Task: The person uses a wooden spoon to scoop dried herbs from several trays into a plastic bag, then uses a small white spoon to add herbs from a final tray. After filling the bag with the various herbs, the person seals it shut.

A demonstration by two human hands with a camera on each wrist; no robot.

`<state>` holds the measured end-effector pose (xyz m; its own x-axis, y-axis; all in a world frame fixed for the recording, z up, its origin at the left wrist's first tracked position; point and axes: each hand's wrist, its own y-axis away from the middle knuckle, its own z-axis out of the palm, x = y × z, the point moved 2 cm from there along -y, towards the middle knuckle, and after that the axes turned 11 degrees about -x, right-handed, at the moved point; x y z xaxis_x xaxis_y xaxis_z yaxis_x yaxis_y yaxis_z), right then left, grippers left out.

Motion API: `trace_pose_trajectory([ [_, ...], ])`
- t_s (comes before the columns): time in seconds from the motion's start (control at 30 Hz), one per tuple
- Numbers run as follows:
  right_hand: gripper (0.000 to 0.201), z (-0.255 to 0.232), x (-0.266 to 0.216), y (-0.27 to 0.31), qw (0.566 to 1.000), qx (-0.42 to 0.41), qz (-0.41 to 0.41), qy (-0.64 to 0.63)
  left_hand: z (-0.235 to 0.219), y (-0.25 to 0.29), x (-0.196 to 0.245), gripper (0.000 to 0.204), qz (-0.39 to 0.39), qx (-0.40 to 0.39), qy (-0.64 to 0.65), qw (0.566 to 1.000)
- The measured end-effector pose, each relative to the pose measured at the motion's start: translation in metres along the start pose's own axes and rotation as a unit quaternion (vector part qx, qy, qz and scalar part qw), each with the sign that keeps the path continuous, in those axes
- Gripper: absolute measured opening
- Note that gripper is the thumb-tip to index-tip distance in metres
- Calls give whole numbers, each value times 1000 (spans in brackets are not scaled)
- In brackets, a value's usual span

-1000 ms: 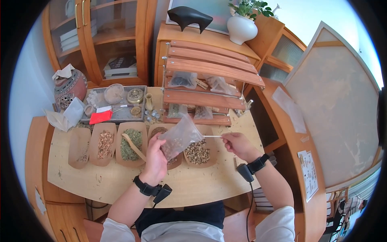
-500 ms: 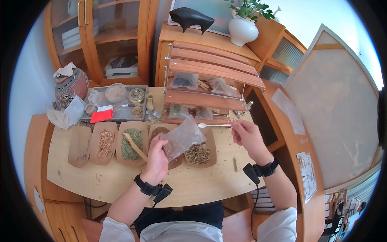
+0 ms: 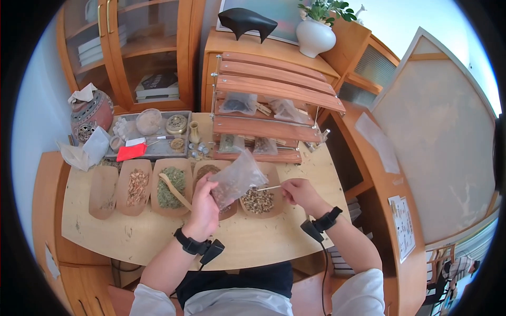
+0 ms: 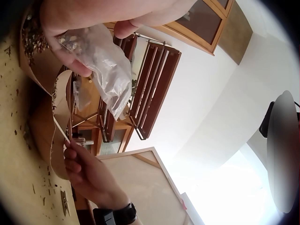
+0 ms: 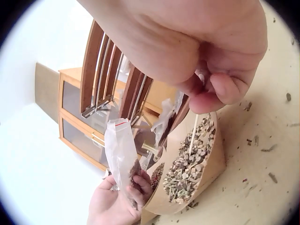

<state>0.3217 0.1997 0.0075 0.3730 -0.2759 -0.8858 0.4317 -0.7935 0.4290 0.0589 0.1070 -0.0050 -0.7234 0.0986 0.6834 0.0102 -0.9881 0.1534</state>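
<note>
My left hand grips a clear plastic bag with some dried bits in its bottom; in the right wrist view the bag stands upright with its mouth upward. My right hand pinches the handle of a thin white spoon. The spoon's far end reaches into the rightmost paper tray, among chopped brown and pale pieces; its bowl is hidden there. Both hands are above the table, the bag just left of that tray.
More paper trays hold orange-brown chips, green herbs under a wooden scoop, and brown bits. Behind stand a grey tray, a patterned pot and a slatted wooden rack with bags. A small clothespin lies at the right.
My right hand first rose to the right, lifting the spoon clear of the tray, then came back down and left with the spoon's end in the pieces. The left hand and bag stay almost in place.
</note>
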Motion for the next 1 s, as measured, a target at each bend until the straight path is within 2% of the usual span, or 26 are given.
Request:
trace_pose_trajectory([
  [0.23, 19, -3, 4, -3, 994, -37, 18, -101, 3, 2, 3, 47, 4, 8, -1, 1000],
  [0.43, 17, -20, -11, 7, 991, -26, 17, -134, -1, 0, 1, 49, 7, 2, 11, 1000],
  [0.5, 17, -30, -23, 11, 992, -11, 2, -128, -5, -1, -1, 57, 14, -7, 21, 1000],
  [0.67, 19, -31, -72, 29, 993, 17, -48, -105, -5, -2, -4, 55, 13, -16, 18, 1000],
  [0.8, 20, -8, -99, 45, 996, 27, -76, 33, -3, -1, -3, 53, 7, -19, 16, 1000],
  [0.9, 20, -3, -104, 57, 992, 61, -101, 37, 0, 2, 0, 53, 5, -15, 12, 1000],
  [1.0, 20, -25, -84, 50, 989, 108, -103, 16, -5, -1, -2, 54, 16, -28, 20, 999],
])
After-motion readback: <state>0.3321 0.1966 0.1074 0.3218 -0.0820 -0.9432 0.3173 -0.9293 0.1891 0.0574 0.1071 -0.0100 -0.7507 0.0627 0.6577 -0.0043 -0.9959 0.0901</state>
